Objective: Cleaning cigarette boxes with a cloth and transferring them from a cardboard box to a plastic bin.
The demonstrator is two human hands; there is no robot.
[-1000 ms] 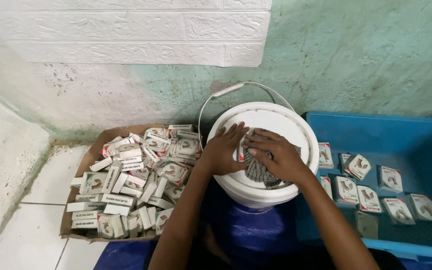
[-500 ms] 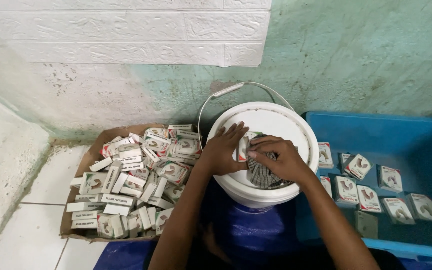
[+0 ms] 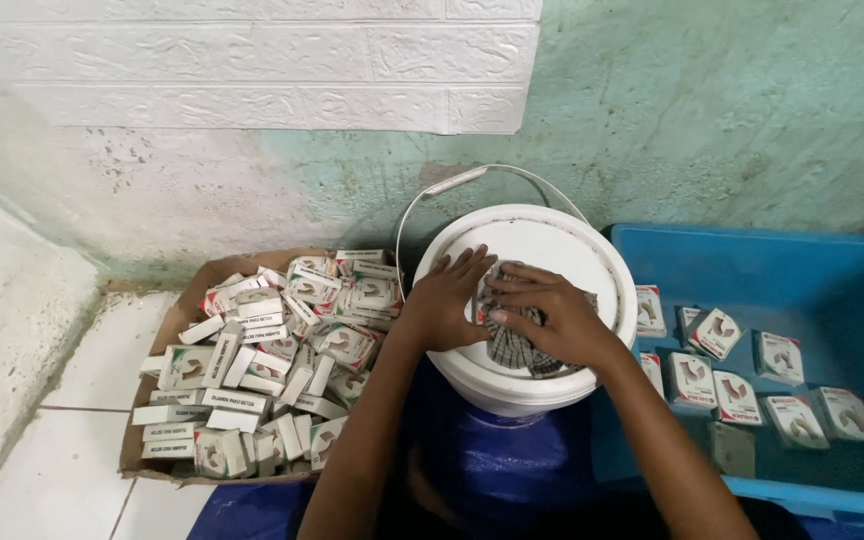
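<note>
Left hand (image 3: 445,303) steadies a small box (image 3: 479,298), mostly hidden, on the white bucket (image 3: 552,240); right hand (image 3: 552,315) presses flat, fingers extended, on a checked cloth (image 3: 512,348). Carton of boxes (image 3: 272,350) at 9 o'clock of the bucket, blue tray (image 3: 812,270) at 3 o'clock.

We have one head-worn view, looking steeply down and close over the white bucket (image 3: 552,250), facing the wall (image 3: 702,110).

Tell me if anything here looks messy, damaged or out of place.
The small boxes lie heaped at all angles in a flattened, torn cardboard tray, unlike the spaced ones in the blue bin. The wall behind is stained, its paint flaking. Both hands press a checked cloth on the white bucket lid.
</note>
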